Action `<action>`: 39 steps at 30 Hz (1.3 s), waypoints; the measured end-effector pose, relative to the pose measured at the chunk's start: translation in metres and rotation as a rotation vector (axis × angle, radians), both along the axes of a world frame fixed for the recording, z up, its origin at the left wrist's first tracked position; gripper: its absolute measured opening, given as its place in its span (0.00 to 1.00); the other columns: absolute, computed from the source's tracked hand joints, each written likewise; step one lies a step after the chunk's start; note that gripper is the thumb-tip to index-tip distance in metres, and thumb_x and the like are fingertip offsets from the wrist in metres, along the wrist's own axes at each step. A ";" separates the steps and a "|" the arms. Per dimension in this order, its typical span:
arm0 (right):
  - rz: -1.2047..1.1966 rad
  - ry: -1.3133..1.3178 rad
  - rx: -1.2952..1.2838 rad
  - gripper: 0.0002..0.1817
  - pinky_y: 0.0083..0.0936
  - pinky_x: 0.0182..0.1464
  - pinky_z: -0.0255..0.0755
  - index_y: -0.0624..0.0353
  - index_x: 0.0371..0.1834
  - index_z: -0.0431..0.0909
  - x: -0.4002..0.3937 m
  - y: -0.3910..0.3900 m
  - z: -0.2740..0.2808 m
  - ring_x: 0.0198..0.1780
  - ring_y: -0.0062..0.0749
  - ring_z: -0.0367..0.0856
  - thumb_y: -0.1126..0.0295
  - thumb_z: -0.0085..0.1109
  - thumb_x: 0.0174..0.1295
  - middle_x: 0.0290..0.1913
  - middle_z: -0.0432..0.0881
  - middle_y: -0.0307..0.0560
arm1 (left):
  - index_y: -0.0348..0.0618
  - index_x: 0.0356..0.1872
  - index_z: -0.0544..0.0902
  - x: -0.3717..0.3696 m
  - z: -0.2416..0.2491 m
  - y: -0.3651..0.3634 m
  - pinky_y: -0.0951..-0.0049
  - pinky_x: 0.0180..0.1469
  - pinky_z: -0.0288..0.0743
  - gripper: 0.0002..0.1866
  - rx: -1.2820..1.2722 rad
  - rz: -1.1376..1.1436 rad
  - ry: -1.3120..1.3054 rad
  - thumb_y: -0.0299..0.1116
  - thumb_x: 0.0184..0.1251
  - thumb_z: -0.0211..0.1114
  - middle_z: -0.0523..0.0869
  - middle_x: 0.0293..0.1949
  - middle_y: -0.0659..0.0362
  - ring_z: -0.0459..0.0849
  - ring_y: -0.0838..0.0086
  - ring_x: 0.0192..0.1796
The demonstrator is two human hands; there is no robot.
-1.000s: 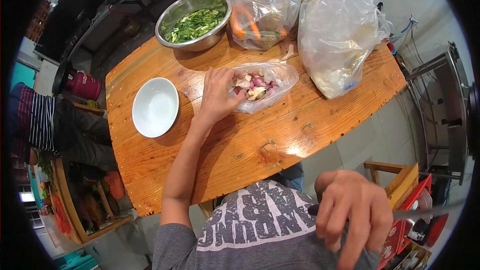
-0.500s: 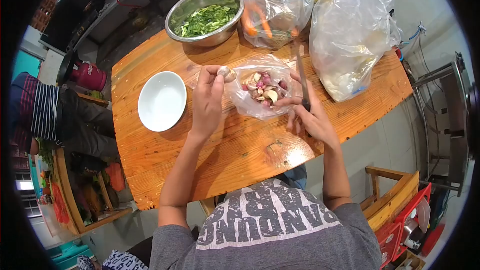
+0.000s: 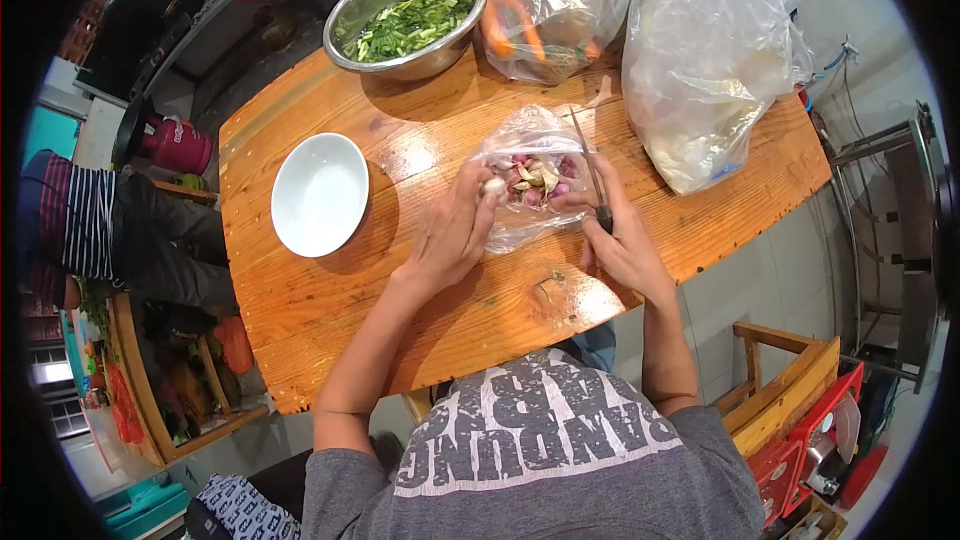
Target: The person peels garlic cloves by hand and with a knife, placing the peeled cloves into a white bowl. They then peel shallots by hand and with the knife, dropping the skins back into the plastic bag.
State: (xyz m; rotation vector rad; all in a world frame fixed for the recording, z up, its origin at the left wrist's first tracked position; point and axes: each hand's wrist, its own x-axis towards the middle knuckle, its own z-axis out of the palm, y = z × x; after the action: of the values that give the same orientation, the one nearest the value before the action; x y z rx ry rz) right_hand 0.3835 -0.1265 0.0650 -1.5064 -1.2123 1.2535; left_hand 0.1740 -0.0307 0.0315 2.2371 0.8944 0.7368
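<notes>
My left hand (image 3: 450, 230) is closed on a pale garlic bulb (image 3: 494, 186), pinched between thumb and fingers at the left edge of a clear plastic bag (image 3: 515, 236). Shallots (image 3: 533, 197) and bits of garlic with dry skin (image 3: 538, 174) lie in the open bag. In my right hand (image 3: 630, 250) is a knife (image 3: 590, 162), its black handle in the fingers and its thin blade pointing up and away. The right index finger reaches over the bag's right side.
On the wooden table (image 3: 330, 330) are a white bowl (image 3: 320, 195) at left, a steel basin (image 3: 425, 67) of chopped greens, and two bulky plastic bags (image 3: 560, 10) (image 3: 700, 90) at the back. A person in a striped top (image 3: 90, 225) stands at far left.
My left hand has moved right and slightly down with the garlic bulb, to the bag's edge. The contents of the bag look shifted, with more dry skin on top. My right hand still holds the knife.
</notes>
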 end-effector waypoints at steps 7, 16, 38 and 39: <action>-0.034 -0.229 0.335 0.38 0.41 0.63 0.61 0.58 0.71 0.48 -0.002 0.020 -0.022 0.63 0.61 0.66 0.81 0.50 0.54 0.61 0.67 0.68 | 0.38 0.51 0.63 0.012 -0.005 0.025 0.63 0.29 0.74 0.12 -0.311 0.034 -0.218 0.35 0.75 0.44 0.81 0.36 0.46 0.83 0.62 0.24; -0.005 -0.248 0.335 0.36 0.41 0.53 0.68 0.56 0.69 0.53 -0.008 0.020 -0.019 0.53 0.58 0.76 0.82 0.51 0.54 0.47 0.79 0.65 | 0.37 0.51 0.64 0.010 0.028 0.013 0.66 0.26 0.74 0.13 -0.398 0.066 -0.056 0.36 0.75 0.44 0.83 0.31 0.50 0.83 0.67 0.23; -0.100 0.587 0.110 0.14 0.10 0.22 0.62 0.62 0.53 0.72 -0.010 0.007 -0.009 0.22 0.10 0.68 0.65 0.44 0.71 0.29 0.78 0.37 | 0.38 0.47 0.71 -0.017 0.029 -0.013 0.75 0.46 0.79 0.10 -0.884 0.113 -0.817 0.32 0.73 0.50 0.83 0.39 0.54 0.83 0.73 0.42; -0.111 0.676 0.112 0.14 0.11 0.22 0.62 0.62 0.52 0.72 -0.009 0.002 -0.009 0.21 0.11 0.68 0.65 0.44 0.71 0.29 0.78 0.37 | 0.38 0.48 0.72 -0.018 0.030 -0.016 0.74 0.47 0.79 0.10 -0.921 0.106 -0.848 0.32 0.72 0.51 0.82 0.40 0.54 0.83 0.72 0.43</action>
State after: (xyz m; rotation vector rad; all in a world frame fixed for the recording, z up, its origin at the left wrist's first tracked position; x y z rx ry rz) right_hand 0.3747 -0.1245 0.0558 -0.9283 -0.7228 1.4285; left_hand 0.1564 -0.0471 0.0616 0.9347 0.6904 0.9462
